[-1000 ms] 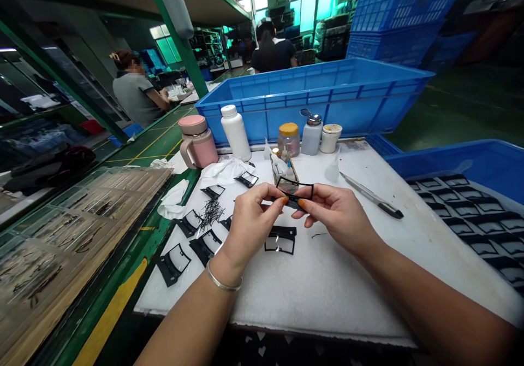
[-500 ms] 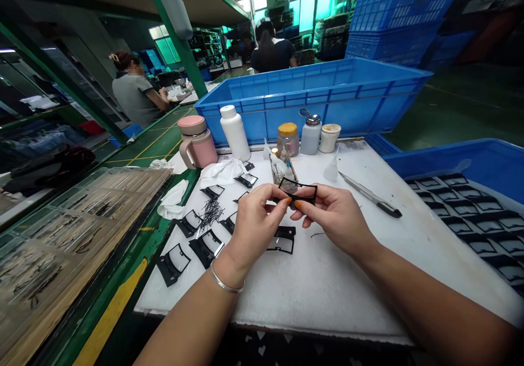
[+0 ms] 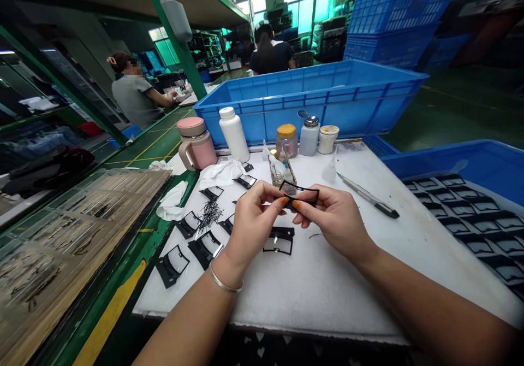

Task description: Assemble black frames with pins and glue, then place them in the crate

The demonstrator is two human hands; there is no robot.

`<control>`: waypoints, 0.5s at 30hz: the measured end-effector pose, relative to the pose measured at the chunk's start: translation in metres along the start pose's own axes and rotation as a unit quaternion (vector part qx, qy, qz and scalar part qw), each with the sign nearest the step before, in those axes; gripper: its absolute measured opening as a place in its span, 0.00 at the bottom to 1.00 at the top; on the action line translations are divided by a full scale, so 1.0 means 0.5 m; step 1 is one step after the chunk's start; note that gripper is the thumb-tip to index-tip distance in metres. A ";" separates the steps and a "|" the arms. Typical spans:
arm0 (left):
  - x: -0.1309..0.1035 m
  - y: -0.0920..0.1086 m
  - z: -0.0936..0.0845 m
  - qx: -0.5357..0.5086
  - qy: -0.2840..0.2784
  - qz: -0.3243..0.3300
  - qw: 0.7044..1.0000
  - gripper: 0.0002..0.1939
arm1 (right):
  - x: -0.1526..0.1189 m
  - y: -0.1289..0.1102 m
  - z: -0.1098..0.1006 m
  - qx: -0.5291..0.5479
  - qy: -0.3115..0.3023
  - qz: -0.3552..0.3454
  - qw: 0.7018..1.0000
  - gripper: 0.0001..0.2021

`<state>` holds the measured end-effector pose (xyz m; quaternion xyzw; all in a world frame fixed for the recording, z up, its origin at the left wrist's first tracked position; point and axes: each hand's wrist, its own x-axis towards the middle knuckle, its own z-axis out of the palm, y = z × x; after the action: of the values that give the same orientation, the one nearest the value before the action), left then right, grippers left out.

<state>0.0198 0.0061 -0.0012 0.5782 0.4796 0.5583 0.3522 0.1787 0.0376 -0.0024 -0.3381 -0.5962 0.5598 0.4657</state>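
Note:
Between both hands, above the white work surface [image 3: 295, 300], is a small black frame-shaped part [image 3: 313, 195] with a clear window. My left hand [image 3: 256, 218] pinches its left side between thumb and fingers. On its right lower edge my right hand [image 3: 333, 213] is closed, thumb in front. The fingers cover much of the lower edge. Just below the hands lies another black framed part [image 3: 279, 241]. Several similar parts [image 3: 174, 266] lie to the left, around a pile of thin black strips [image 3: 210, 213].
A craft knife [image 3: 368, 195] lies at the right. Behind stand a pink mug [image 3: 197, 145], a white bottle [image 3: 234, 134], a pump bottle [image 3: 309, 136] and a large blue crate [image 3: 311, 101]. Another blue crate [image 3: 458, 158] holds rows of black parts. Two people sit farther back.
Both hands stay on the black framed part, which has tilted slightly. The fingertips have shifted a little along its lower edge. The whole view has moved slightly.

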 end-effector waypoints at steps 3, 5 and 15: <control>0.006 0.002 -0.004 -0.087 -0.010 -0.039 0.995 0.09 | 0.000 0.001 -0.002 0.004 -0.003 0.004 1.000 0.10; 0.009 0.003 -0.006 -0.107 -0.019 -0.056 0.993 0.11 | 0.000 0.003 -0.003 0.004 -0.009 0.004 1.000 0.10; 0.008 -0.001 -0.010 -0.039 -0.005 -0.032 0.999 0.08 | 0.002 0.009 -0.004 0.012 -0.035 0.010 0.999 0.10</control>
<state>0.0147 0.0094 0.0001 0.5510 0.4741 0.5623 0.3943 0.1794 0.0398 -0.0069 -0.3188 -0.6021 0.5832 0.4424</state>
